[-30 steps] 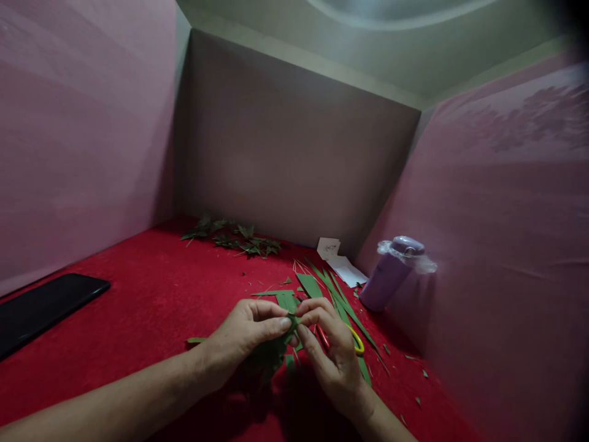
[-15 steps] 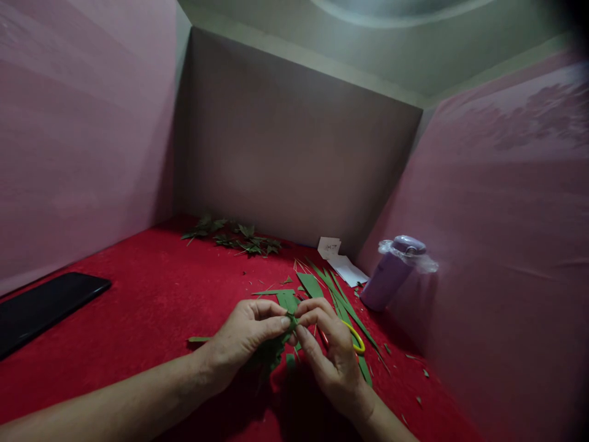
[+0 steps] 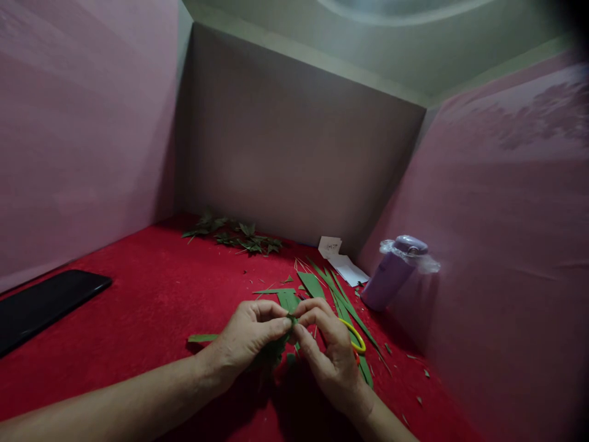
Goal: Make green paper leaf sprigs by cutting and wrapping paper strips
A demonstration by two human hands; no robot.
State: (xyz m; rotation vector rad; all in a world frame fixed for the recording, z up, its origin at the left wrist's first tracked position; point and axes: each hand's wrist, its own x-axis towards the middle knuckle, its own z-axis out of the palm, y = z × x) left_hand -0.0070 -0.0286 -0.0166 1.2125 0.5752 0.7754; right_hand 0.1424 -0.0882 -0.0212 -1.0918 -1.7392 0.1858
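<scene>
Just above the red, cloth-covered table, a small, crumpled, dark-green piece of leaf is being pinched between the thumb and fingers of the left hand, while its upper end is being gripped by the fingertips of the right hand. Something light, thin and pliable, though easily torn, is probably being handled; a gentle hold near that end is likely being called for

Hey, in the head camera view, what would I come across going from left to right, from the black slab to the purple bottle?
Black phone-like slab, left hand, right hand, purple bottle with clear plastic around its top.
</scene>
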